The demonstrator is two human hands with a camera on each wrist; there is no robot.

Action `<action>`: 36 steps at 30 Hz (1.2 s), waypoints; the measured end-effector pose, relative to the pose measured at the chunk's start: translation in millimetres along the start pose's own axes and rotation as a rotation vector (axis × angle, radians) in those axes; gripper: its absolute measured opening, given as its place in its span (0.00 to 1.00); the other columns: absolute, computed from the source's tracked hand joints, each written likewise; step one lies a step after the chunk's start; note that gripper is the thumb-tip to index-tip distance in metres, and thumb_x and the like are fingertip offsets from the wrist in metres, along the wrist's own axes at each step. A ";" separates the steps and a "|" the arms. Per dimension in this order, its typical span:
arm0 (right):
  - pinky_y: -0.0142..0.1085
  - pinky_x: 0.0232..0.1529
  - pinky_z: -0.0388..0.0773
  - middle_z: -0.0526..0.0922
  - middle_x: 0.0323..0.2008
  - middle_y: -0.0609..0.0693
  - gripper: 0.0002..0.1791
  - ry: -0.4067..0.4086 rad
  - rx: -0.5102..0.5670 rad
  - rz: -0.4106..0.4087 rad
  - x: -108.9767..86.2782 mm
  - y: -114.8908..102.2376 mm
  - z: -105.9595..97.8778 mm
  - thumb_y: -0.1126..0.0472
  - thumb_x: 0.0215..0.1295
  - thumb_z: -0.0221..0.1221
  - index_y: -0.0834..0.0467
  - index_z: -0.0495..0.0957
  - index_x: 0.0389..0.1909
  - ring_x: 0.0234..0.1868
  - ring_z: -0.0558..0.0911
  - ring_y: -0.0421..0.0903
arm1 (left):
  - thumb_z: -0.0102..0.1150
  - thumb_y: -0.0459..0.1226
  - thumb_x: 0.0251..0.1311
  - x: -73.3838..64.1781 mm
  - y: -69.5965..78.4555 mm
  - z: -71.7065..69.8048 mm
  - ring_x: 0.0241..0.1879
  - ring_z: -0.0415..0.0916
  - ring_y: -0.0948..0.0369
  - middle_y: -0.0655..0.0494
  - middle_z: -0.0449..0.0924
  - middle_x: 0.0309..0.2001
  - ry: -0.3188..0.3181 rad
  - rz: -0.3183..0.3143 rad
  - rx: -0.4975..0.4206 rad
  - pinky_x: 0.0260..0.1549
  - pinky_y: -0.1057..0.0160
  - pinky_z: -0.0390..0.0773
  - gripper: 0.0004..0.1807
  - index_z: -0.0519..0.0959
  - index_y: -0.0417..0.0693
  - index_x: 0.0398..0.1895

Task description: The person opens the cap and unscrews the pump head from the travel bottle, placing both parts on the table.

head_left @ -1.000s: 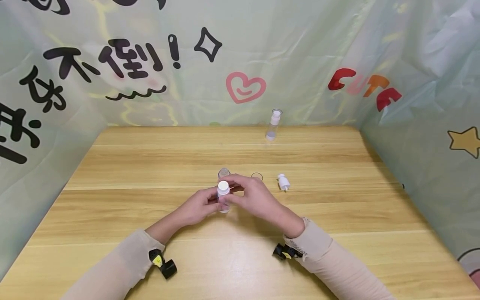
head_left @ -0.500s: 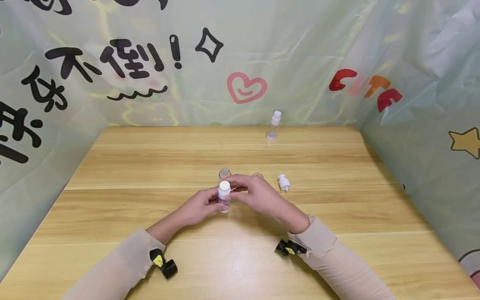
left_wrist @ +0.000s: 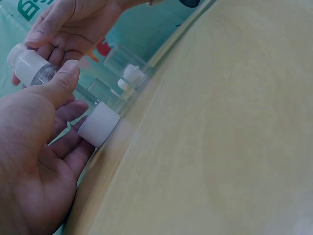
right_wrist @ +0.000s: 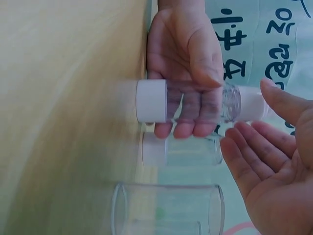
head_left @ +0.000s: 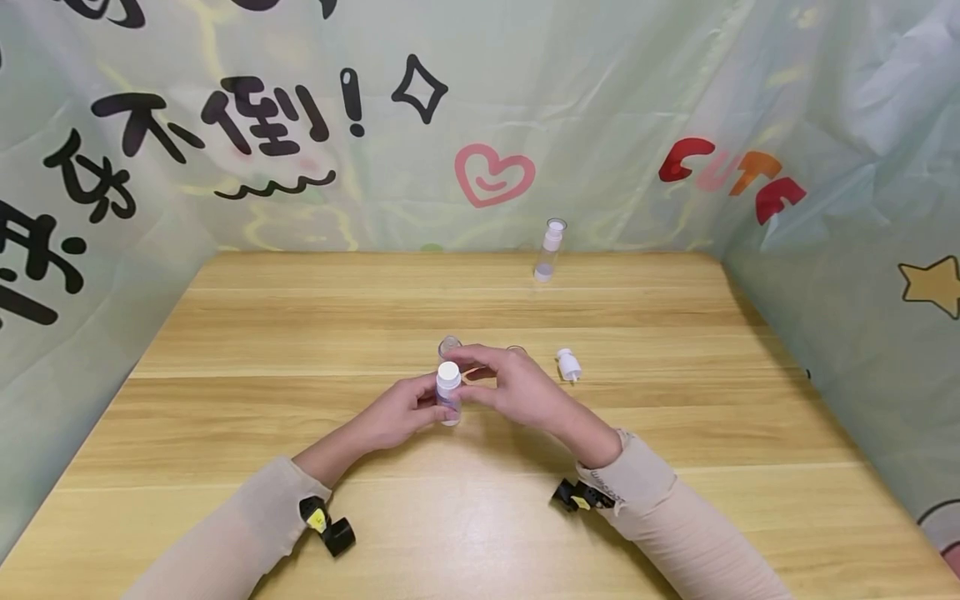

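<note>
My left hand (head_left: pixel 397 412) grips a clear pump bottle (head_left: pixel 448 400) upright at the table. The bottle has a white base (right_wrist: pixel 151 101) and a white top (left_wrist: pixel 30 63). Beside that top is my right hand (head_left: pixel 510 379), its thumb and fingers spread loosely on either side of it. In the right wrist view, the right thumb overlaps the white top and the fingers are relaxed. Right behind the held bottle stands a second clear bottle (head_left: pixel 448 344) with a white base, partly hidden by the hands.
A clear cylindrical cover (right_wrist: pixel 168 208) stands behind my right hand, mostly hidden from the head camera. To its right a white pump head (head_left: pixel 568 365) lies on the wooden table (head_left: pixel 300 317). At the back, an assembled bottle (head_left: pixel 547 254) stands near the printed curtain (head_left: pixel 600 125).
My right thumb and fingers have loosened and moved slightly away from the bottle's top. The left hand keeps its hold, and the bottle stays nearly where it was.
</note>
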State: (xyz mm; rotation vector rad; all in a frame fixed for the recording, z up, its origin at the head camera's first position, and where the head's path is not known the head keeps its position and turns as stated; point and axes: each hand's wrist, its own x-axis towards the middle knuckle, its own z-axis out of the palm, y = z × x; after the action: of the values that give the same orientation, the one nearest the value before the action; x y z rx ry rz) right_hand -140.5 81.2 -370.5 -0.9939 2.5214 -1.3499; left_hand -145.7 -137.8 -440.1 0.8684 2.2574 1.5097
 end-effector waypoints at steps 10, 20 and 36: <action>0.45 0.51 0.80 0.84 0.49 0.46 0.27 0.105 -0.018 -0.019 -0.5 -3.9 14.2 0.56 0.58 0.70 0.58 0.77 0.59 0.49 0.81 0.42 | 0.63 0.43 0.65 0.5 0.1 -2.0 0.54 0.77 0.57 0.51 0.79 0.56 0.002 0.002 0.017 0.52 0.64 0.78 0.22 0.76 0.43 0.58; 0.42 0.45 0.82 0.85 0.42 0.47 0.21 0.142 -0.006 -0.047 1.4 -7.6 22.7 0.61 0.59 0.69 0.62 0.79 0.53 0.41 0.82 0.41 | 0.62 0.39 0.66 -0.1 -0.3 -1.4 0.55 0.77 0.55 0.47 0.78 0.57 0.003 0.011 0.005 0.53 0.62 0.78 0.21 0.76 0.40 0.59; 0.41 0.50 0.80 0.85 0.47 0.46 0.23 0.044 -0.084 0.032 0.3 -1.6 6.8 0.56 0.62 0.67 0.57 0.78 0.58 0.47 0.82 0.40 | 0.62 0.40 0.65 0.0 -1.7 -1.1 0.52 0.78 0.57 0.49 0.78 0.57 -0.002 0.028 0.008 0.51 0.63 0.79 0.22 0.75 0.43 0.60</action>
State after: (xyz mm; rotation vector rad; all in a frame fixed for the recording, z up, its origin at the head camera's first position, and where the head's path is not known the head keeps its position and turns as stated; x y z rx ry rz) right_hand -137.3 75.7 -373.2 -0.9447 2.6340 -1.2809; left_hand -146.8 -139.1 -441.2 0.9066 2.2600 1.5123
